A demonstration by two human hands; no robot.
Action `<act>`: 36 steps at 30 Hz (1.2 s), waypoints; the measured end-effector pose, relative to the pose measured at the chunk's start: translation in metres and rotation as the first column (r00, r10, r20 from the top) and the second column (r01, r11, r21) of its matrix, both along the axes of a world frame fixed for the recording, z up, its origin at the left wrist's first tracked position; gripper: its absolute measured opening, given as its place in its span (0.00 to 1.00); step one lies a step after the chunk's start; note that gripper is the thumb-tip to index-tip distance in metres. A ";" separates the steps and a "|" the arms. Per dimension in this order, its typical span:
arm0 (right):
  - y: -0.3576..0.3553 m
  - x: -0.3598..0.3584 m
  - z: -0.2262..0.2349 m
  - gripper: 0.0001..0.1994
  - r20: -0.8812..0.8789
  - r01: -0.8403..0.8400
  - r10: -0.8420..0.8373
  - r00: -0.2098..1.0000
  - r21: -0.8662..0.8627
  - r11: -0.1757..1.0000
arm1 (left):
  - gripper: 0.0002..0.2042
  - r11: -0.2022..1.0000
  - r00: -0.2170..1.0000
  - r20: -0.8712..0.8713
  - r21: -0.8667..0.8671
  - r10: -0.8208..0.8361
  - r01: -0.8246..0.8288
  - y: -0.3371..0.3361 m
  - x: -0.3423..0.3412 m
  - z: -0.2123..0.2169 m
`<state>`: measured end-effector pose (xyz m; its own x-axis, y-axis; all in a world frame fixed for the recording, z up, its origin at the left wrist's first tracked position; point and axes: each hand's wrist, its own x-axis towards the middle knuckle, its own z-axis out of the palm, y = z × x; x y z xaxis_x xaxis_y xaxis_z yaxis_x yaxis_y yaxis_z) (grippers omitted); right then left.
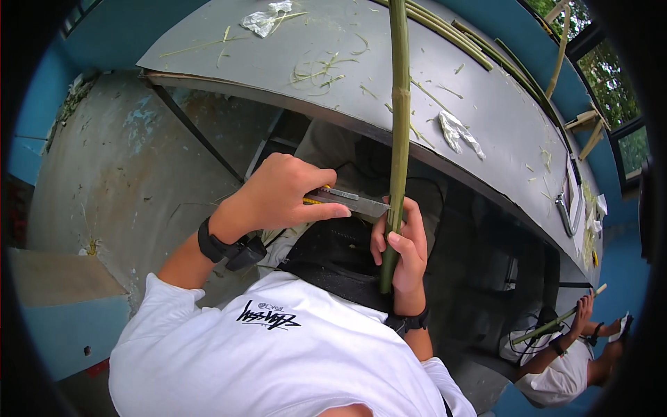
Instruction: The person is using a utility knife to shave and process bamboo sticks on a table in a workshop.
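Grey concrete floor (125, 174) filled the left side, a black wristband (212, 243) sat on your left wrist. Your left hand (278, 191) was closed around a utility knife (347, 201), fingers wrapped over its handle, the metal blade end pointing right and touching the green stalk (399, 104). The stalk ran long and near upright, from past the top edge over the grey table (278, 62) down in front of your chest. Your right hand (403, 247) gripped its lower part, fingers curled round it, thumb just beside the blade tip. Green shavings (319, 69) and crumpled white wrappers (455, 132) lay on the table; more long stalks (451, 31) lay along its far side. Far right, another person's hands (583, 316) held a thinner stalk (556, 323); whether their fingers gripped tight, cannot tell.
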<state>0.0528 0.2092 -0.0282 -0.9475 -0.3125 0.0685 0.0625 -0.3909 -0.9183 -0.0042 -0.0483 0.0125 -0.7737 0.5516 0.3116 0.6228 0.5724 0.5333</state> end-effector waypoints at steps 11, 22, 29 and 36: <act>-0.005 0.001 -0.001 0.31 0.028 0.014 -0.013 1.000 -0.035 0.999 | 0.14 0.913 0.992 0.095 0.406 -0.085 0.039 0.047 0.010 -0.015; -0.001 -0.002 -0.012 0.28 0.031 -0.060 0.061 0.998 -0.035 0.998 | 0.10 0.907 0.994 0.065 0.418 -0.087 0.052 0.052 0.011 -0.020; 0.000 -0.001 -0.013 0.27 0.041 -0.048 0.050 0.998 -0.032 0.998 | 0.10 0.886 0.992 0.069 0.459 -0.109 0.065 0.052 0.008 -0.022; -0.002 -0.002 -0.009 0.27 0.041 -0.041 0.042 0.998 -0.033 0.999 | 0.13 0.908 0.977 0.176 0.417 -0.123 0.039 0.048 0.012 -0.014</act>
